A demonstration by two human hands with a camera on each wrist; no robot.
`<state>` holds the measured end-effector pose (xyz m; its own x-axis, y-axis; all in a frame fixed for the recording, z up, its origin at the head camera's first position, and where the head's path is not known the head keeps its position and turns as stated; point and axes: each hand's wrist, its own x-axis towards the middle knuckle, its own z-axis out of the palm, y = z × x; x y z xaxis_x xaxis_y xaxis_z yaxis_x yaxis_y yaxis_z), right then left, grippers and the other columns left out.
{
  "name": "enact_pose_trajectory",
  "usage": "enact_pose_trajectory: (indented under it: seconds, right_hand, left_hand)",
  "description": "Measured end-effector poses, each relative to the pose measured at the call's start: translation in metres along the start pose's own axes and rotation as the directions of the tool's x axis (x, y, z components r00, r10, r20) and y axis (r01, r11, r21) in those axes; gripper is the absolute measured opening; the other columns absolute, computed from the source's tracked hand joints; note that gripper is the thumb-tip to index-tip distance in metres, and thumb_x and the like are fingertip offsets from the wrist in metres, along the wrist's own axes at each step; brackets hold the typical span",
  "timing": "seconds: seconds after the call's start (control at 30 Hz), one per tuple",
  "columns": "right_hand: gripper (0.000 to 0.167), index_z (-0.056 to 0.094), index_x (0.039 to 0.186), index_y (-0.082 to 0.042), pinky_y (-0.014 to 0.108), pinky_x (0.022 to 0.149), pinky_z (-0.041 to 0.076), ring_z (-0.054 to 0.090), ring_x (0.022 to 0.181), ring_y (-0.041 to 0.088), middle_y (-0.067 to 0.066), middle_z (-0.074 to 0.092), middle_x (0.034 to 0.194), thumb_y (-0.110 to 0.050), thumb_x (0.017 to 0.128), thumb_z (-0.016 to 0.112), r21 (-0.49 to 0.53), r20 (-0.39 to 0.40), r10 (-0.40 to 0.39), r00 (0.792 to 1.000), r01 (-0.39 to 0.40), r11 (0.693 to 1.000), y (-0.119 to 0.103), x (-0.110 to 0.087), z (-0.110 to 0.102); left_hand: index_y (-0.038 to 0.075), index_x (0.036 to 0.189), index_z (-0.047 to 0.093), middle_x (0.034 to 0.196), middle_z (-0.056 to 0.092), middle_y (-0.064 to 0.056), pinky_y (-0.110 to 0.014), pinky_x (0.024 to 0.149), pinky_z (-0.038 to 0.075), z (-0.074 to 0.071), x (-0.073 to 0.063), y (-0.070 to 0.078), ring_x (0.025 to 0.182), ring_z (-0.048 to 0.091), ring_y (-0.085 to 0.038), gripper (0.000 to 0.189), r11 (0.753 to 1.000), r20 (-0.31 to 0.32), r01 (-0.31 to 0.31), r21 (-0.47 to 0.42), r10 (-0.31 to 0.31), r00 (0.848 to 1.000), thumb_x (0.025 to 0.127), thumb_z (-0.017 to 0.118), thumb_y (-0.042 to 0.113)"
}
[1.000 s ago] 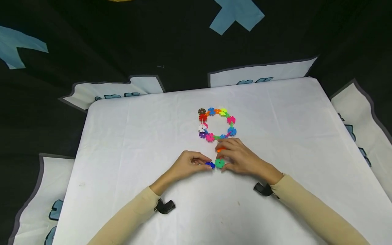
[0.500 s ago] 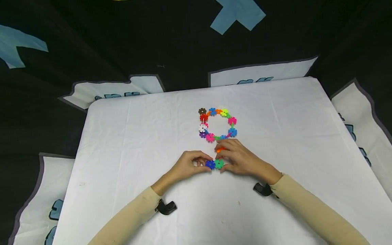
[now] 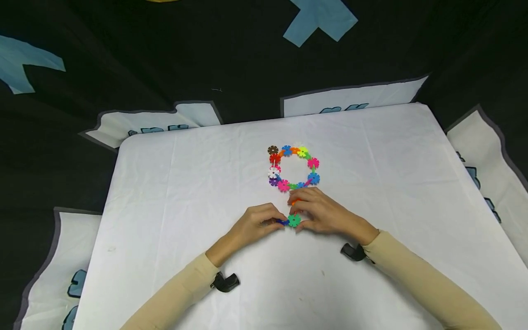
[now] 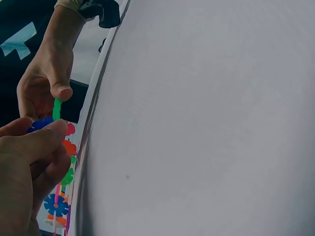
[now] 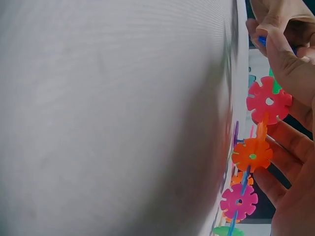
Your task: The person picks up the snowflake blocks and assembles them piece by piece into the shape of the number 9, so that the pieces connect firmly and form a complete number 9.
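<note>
My left hand (image 3: pixel 256 223) pinches a dark blue notched plastic disc (image 3: pixel 283 222), turned nearly edge-on in the head view. Touching that disc is a green notched disc (image 3: pixel 294 221), pinched by my right hand (image 3: pixel 316 211). In the left wrist view the green disc (image 4: pixel 56 109) stands edge-on beside the blue disc (image 4: pixel 39 125). A pinkish-red disc (image 5: pixel 268 101) and an orange disc (image 5: pixel 252 155) run along my right fingers, linked on to a magenta disc (image 5: pixel 239 201). How deeply the blue and green notches engage is hidden by fingers.
Beyond my hands, a ring of linked colourful discs (image 3: pixel 313 178) lies on the white-covered table (image 3: pixel 198 183). A brown disc (image 3: pixel 272 150) sits at its far left corner. Black cloth with pale blue shapes (image 3: pixel 319 20) hangs behind the table.
The blue disc turned flat face up half a second ago and is now tipped edge-on again, with my left fingers over more of it. My right hand has shifted slightly left with the green disc.
</note>
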<state>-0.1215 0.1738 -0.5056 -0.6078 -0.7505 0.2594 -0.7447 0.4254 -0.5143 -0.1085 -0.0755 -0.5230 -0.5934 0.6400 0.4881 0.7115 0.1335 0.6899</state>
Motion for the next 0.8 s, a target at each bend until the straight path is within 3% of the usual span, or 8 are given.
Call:
enact_pose_trajectory:
  seconds: [0.17, 0.3, 0.47, 0.6, 0.8]
  right_hand:
    - [0.035, 0.067, 0.096, -0.018, 0.047, 0.106, 0.041, 0.052, 0.121, 0.022, 0.003, 0.061, 0.121, -0.033, 0.071, 0.087, 0.023, 0.024, 0.027, 0.999, -0.028, 0.999, 0.000, 0.000, -0.001]
    - [0.035, 0.066, 0.096, -0.016, 0.044, 0.108, 0.042, 0.051, 0.123, 0.022, 0.004, 0.060, 0.122, -0.031, 0.072, 0.087, 0.055, 0.047, 0.047, 0.998, -0.049, 0.997, 0.001, 0.000, 0.000]
    - [0.034, 0.065, 0.097, -0.015, 0.044, 0.109, 0.041, 0.051, 0.123, 0.020, 0.004, 0.060, 0.122, -0.027, 0.073, 0.087, 0.104, 0.064, 0.064, 0.996, -0.071, 0.992, 0.000, 0.001, -0.001]
    - [0.032, 0.063, 0.097, -0.017, 0.043, 0.109, 0.040, 0.049, 0.122, 0.018, 0.002, 0.059, 0.122, -0.026, 0.075, 0.085, 0.145, 0.088, 0.088, 0.992, -0.100, 0.984, 0.000, 0.003, -0.004]
    - [0.030, 0.067, 0.103, -0.015, 0.038, 0.106, 0.043, 0.049, 0.119, 0.015, -0.001, 0.058, 0.121, -0.026, 0.079, 0.082, 0.175, 0.153, 0.086, 0.984, -0.113, 0.978, 0.001, 0.005, -0.011]
  left_hand:
    - [0.002, 0.100, 0.073, 0.093, 0.071, -0.005, -0.015, 0.071, 0.053, 0.001, 0.001, 0.002, 0.081, 0.067, -0.011, 0.024, 0.998, 0.054, -0.056, 0.005, 0.056, 0.997, 0.077, 0.080, -0.001]
    - [0.000, 0.103, 0.073, 0.096, 0.072, -0.008, -0.016, 0.069, 0.055, 0.002, 0.000, 0.001, 0.081, 0.070, -0.014, 0.026, 0.997, 0.085, 0.008, -0.072, -0.002, 0.996, 0.078, 0.080, 0.000]
    - [-0.002, 0.105, 0.072, 0.094, 0.073, -0.012, -0.020, 0.066, 0.057, 0.004, -0.001, 0.000, 0.076, 0.072, -0.018, 0.032, 0.983, 0.064, 0.092, -0.158, -0.082, 0.995, 0.074, 0.081, -0.001]
    - [0.000, 0.104, 0.073, 0.090, 0.074, -0.011, -0.020, 0.065, 0.057, 0.003, -0.001, -0.001, 0.071, 0.070, -0.017, 0.033, 0.989, 0.041, 0.079, -0.126, -0.074, 0.996, 0.073, 0.083, 0.001]
    - [0.000, 0.105, 0.075, 0.092, 0.076, -0.007, -0.013, 0.067, 0.054, 0.000, 0.001, -0.001, 0.075, 0.071, -0.010, 0.030, 0.999, 0.060, 0.000, -0.041, 0.002, 0.998, 0.076, 0.081, 0.003]
